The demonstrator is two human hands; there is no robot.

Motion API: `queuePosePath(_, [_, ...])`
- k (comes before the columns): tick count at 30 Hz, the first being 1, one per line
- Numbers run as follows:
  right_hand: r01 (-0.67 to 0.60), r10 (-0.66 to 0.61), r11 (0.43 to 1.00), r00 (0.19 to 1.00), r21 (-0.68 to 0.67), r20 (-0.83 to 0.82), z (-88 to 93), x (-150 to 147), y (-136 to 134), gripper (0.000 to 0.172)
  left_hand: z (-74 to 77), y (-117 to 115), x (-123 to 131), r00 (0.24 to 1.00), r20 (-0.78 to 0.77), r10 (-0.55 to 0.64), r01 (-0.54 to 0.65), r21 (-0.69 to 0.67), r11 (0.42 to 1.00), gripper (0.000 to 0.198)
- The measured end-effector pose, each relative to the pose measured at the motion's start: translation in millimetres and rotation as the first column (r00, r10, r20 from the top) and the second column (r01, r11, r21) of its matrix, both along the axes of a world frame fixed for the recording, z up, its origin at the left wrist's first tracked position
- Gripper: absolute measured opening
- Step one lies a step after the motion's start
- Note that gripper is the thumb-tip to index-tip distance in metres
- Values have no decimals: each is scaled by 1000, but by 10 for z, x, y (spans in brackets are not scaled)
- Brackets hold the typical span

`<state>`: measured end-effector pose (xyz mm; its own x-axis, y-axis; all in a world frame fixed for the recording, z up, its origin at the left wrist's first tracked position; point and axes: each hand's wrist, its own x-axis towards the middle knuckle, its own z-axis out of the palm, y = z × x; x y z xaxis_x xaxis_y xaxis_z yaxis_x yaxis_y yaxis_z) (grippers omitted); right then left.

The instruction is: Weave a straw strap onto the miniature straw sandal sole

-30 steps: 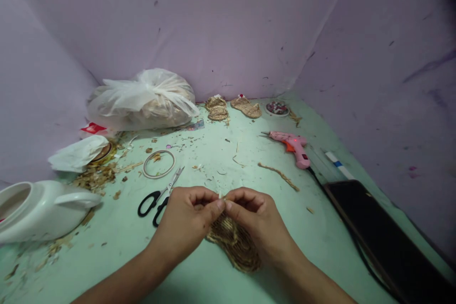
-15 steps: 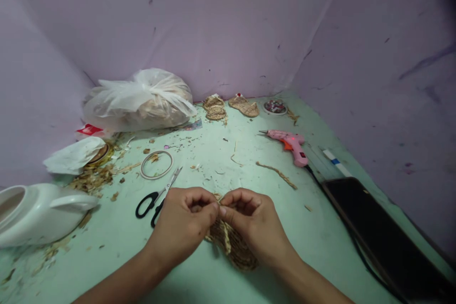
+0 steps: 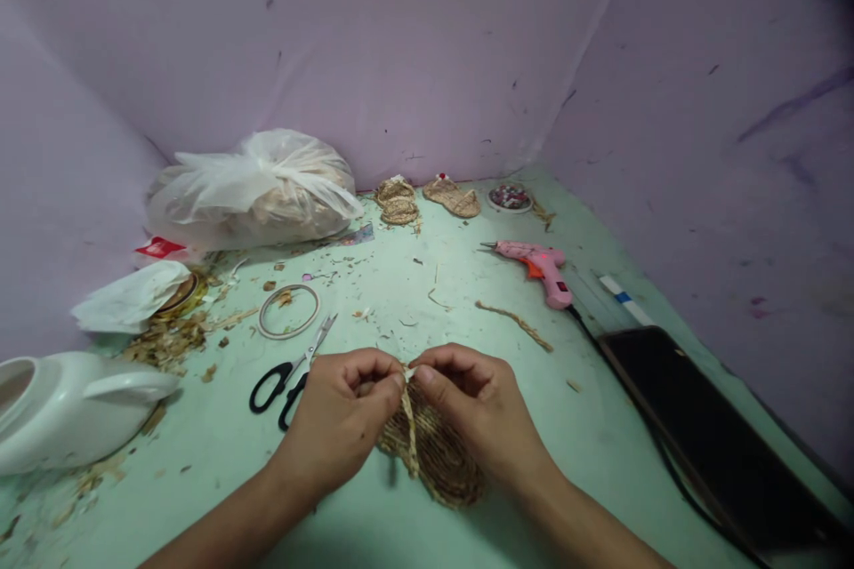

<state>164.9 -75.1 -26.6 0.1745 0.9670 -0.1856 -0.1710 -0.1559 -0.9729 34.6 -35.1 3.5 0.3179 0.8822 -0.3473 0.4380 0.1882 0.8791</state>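
A small woven straw sandal is held over the green surface, its coiled sole turned up towards me. A pale braided strap runs down across it from the far tip. My left hand is closed in a pinch at the sandal's far end, by the top of the strap. Opposite it, my right hand is closed too, thumb and forefinger at the same end, with its palm beside the sole. The fingertips hide exactly what each pinch holds. Scissors with black handles lie just beyond my left hand.
A pink glue gun lies right of centre, its cord running past a dark phone-like slab. A tape ring, straw scraps and a white jug are at left. Behind are a plastic bag, several finished-looking sandals and a bead dish.
My fingertips have drawn slightly apart at the sandal's tip. The strap has swung a little left and more of the sole shows. The whole view has shifted slightly.
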Motion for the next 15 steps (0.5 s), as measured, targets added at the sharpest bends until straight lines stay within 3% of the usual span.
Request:
queuePosePath(3, [41,-61,993,979,109,192,8,-20,-37,13,28,-23,40,999,19,46,-45,-54,998,16])
queuePosePath(5, [37,-154,948,922,316,356,-16,-32,-68,12,43,-33,58,995,36,98,-95,-84,992,14])
queuePosePath(7, [-46,-286,832,819,553,497,-55,-39,-92,12,37,-29,60,990,61,130,-123,-109,986,14])
queuePosePath(9, [-165,-394,722,700,672,595,-87,-36,-100,17,4,-9,43,985,113,133,-115,-154,981,15])
queuePosePath(12, [-292,-429,692,570,661,701,-94,-17,-89,22,-65,45,0,965,224,139,-86,-231,969,15])
queuePosePath(15, [-378,-360,710,531,594,767,-83,2,-79,25,-105,97,-35,952,277,133,-56,-268,962,14])
